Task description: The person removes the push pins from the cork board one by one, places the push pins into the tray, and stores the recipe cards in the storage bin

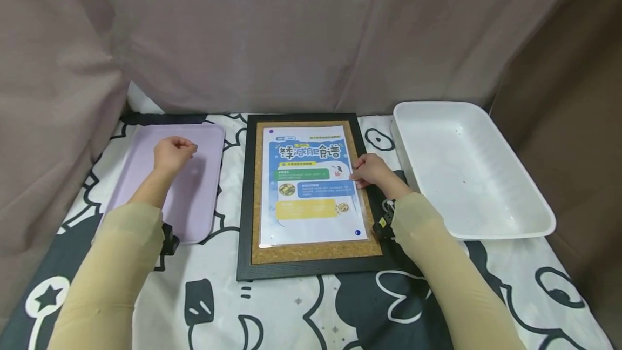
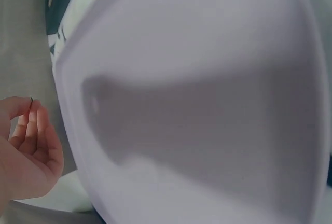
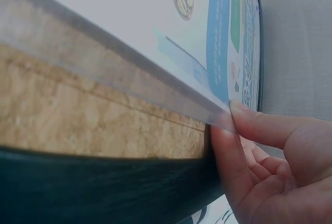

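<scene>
A laminated sheet [image 1: 311, 188] with colourful printed panels lies over a black-framed cork board [image 1: 316, 253]. My right hand [image 1: 371, 170] pinches the sheet's right edge between thumb and index finger, and the clear plastic margin [image 3: 176, 99] stands off the cork there. A purple pin [image 1: 271, 132] marks the sheet's top left corner, a blue pin [image 1: 357, 233] its bottom right. Above the lilac tray [image 1: 194, 215], my left hand [image 1: 174, 153] has thumb and index fingertips together on a tiny dark thing [image 2: 31, 101]; its kind I cannot tell.
A deep white plastic bin [image 1: 478, 177] stands right of the board. The tray lies to the left. Everything rests on a black-and-white patterned tablecloth [image 1: 286, 312]. Grey-brown curtains [image 1: 252, 36] close off the back and sides.
</scene>
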### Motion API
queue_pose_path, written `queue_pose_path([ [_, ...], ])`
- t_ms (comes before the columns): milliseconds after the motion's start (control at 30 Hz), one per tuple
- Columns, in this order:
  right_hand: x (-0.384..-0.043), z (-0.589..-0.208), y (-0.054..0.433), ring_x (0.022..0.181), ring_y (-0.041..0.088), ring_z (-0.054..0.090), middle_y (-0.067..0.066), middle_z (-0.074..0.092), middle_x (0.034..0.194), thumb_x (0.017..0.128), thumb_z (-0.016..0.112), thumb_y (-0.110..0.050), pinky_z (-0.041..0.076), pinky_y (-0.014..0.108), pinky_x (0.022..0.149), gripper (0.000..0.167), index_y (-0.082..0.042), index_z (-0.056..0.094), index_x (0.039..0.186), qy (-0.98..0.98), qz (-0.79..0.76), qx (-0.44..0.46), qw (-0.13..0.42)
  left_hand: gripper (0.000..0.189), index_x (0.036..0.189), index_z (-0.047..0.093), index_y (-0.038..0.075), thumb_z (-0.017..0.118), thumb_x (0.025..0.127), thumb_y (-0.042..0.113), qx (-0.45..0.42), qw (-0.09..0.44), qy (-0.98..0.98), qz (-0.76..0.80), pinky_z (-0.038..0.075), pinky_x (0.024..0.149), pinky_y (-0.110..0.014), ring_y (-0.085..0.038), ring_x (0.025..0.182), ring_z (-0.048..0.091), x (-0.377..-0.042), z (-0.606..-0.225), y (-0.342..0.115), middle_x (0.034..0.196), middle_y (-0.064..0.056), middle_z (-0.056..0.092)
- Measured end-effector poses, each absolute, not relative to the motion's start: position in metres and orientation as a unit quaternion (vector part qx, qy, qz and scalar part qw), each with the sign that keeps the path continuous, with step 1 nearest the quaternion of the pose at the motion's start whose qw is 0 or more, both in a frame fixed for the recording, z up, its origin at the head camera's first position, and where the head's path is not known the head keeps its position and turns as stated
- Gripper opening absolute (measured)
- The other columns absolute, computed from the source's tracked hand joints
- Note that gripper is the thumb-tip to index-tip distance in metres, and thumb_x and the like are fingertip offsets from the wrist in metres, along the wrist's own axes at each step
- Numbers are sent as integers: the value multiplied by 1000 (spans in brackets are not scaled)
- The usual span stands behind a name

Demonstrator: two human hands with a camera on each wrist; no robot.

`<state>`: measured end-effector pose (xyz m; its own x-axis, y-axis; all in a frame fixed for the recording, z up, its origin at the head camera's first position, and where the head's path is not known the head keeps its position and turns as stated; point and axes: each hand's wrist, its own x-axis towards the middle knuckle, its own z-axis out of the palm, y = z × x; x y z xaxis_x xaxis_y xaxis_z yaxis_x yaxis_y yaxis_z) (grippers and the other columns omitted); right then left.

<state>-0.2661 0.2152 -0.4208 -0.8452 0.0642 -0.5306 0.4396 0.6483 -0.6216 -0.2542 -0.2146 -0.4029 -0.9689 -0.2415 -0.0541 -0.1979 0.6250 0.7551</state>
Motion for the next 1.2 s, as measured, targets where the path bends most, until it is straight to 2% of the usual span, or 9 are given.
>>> queue_pose_path([
  [100,-264,-416,214,61,13,62,14,56,89,84,64,-1,54,24,60,30,3,48,109,878,-390,143,237,26,99,64,-7,56,87,15,130,28,-901,-414,37,55,-14,9,52,42,-258,-408,-217,51,24,43],
  [300,-262,-418,215,58,11,60,13,55,88,84,65,-1,53,21,58,29,1,48,108,881,-386,139,236,26,97,67,-4,56,87,17,146,25,-915,-375,36,60,-18,-4,63,44,-260,-419,-221,66,7,57],
  [500,-262,-418,214,55,10,58,12,54,86,83,65,-1,52,20,55,28,1,48,105,883,-388,137,227,27,98,68,-2,54,87,17,143,16,-926,-349,38,61,-21,-7,62,47,-262,-428,-226,70,0,63],
  [633,-263,-418,214,54,11,58,12,54,85,83,66,-1,52,22,55,28,1,49,105,882,-388,141,229,27,99,67,-3,51,88,17,136,10,-935,-326,40,68,-27,-21,77,55,-261,-435,-228,88,-17,66],
  [700,-263,-419,215,54,11,58,12,54,85,83,66,-1,52,22,55,28,2,49,105,882,-389,140,228,28,100,66,-3,50,89,17,132,6,-939,-319,41,73,-31,-28,86,56,-261,-437,-227,99,-21,65],
  [800,-264,-419,214,54,10,58,12,53,84,83,65,0,52,22,54,28,1,49,105,882,-390,140,225,28,100,65,-4,49,90,17,129,4,-940,-316,42,79,-37,-33,92,56,-260,-439,-227,102,-23,64],
  [933,-263,-418,213,54,10,57,11,53,84,83,65,-1,52,21,55,28,2,49,105,883,-390,135,223,27,100,64,-4,49,89,15,124,17,-940,-317,42,81,-40,-33,91,56,-260,-441,-227,99,-23,64],
  [1067,-261,-417,213,55,10,57,11,53,84,83,65,-1,52,21,55,28,2,49,105,884,-389,135,224,26,99,64,-5,52,87,14,110,32,-940,-320,41,75,-35,-31,86,56,-260,-442,-228,93,-23,63],
  [1200,-261,-418,214,55,10,58,11,53,85,83,65,-1,52,21,55,28,2,49,105,883,-388,136,225,26,99,64,-6,55,86,16,96,32,-942,-321,40,70,-29,-23,76,53,-259,-441,-230,89,-21,62],
])
